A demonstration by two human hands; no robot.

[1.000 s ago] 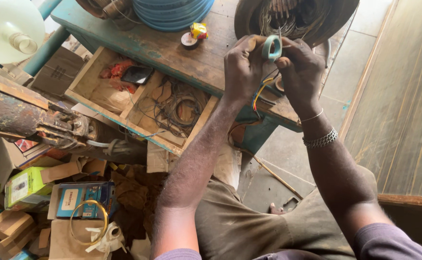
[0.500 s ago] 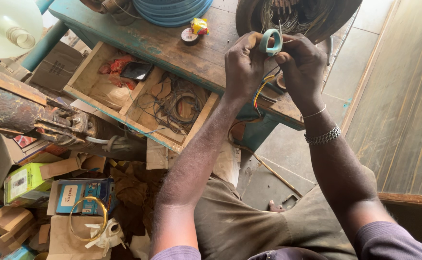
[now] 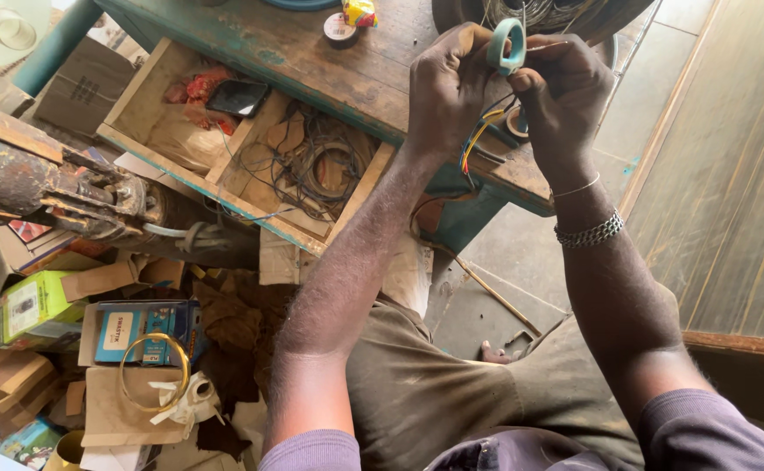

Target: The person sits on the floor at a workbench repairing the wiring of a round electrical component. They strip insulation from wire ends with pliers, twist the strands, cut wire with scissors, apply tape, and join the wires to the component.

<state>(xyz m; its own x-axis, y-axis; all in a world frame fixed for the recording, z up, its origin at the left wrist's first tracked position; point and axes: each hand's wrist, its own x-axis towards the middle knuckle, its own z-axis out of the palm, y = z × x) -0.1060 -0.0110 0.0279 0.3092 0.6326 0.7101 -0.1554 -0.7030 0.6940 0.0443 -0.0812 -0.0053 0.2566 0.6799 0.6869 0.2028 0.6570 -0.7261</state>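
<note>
Far left, floor level: a heap of cardboard boxes (image 3: pixel 46 305), one green, one blue, with a brass-coloured ring (image 3: pixel 153 371) lying on a flat brown carton. Above them a rusty motor-like part (image 3: pixel 41 183) sticks out from the left edge.

Centre left: an open wooden drawer (image 3: pixel 251 157) in two compartments, pulled out from the worn blue-green workbench (image 3: pixel 312 61). The left compartment holds red scraps and a dark phone (image 3: pixel 238 98); the right one holds tangled thin wires (image 3: pixel 312 166) and a small coil.

On the bench top, behind the drawer: a small tape roll (image 3: pixel 340 29), and just beside it a yellow and red object, cut off by the frame.

Centre right: left hand (image 3: pixel 447 87) closed, fingers curled, pinching a pale blue-green roll of tape (image 3: pixel 508 44) held up above the bench edge. A bundle of coloured wires (image 3: pixel 478 139), yellow, blue and red, hangs from under the palm.

Right hand (image 3: pixel 561 92) also closed, fingertips touching the roll's right side and seemingly nipping a thin strand or the tape end; too small to tell which. Bracelets on that wrist.

Risks, as judged: the roll is held by fingertips only, over the bench edge, so a slip would drop it toward the floor clutter or the open drawer. The hanging wires could twist loose of the grip. The drawer sits close by the knees and could be knocked.
</note>
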